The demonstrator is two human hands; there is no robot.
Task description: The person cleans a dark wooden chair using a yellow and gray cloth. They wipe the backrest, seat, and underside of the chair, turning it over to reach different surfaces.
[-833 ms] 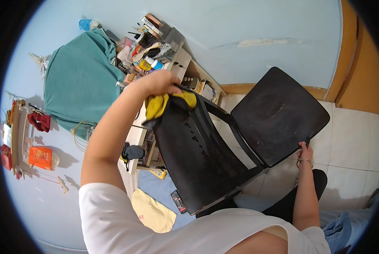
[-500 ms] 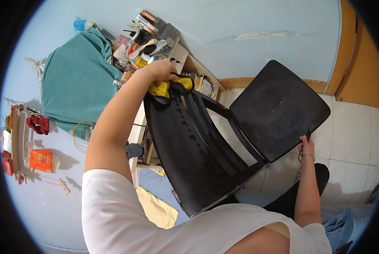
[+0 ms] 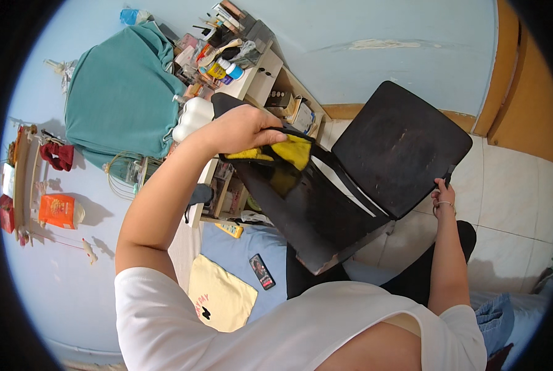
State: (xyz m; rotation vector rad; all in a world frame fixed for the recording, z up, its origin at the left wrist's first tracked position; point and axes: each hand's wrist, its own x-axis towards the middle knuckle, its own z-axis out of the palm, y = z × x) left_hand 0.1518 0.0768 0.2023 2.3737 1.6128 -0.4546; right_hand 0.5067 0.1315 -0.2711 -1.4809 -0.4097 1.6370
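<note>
A dark chair stands tipped in front of me, with its scuffed square seat (image 3: 403, 145) to the right and its glossy curved backrest (image 3: 316, 216) nearer the middle. My left hand (image 3: 249, 128) is closed on a yellow and black cloth (image 3: 294, 150), which lies against the far end of the backrest. The cloth's yellow side is mirrored in the shiny surface below it. At the near right corner of the seat, my right hand (image 3: 444, 195) grips a dark piece at the edge. Its fingertips are partly hidden there.
A cluttered desk (image 3: 270, 59) with bottles and brushes stands behind the backrest. A teal cloth cover (image 3: 119, 99) hangs at the left. A phone (image 3: 262, 272) and a pale yellow cloth (image 3: 221, 294) lie on a blue surface. An orange door (image 3: 530, 93) is far right.
The backrest has tilted, hiding its slats and uncovering the phone. My left hand has shifted right and slightly nearer with the cloth. My right hand keeps its grip as the seat moves slightly left.
</note>
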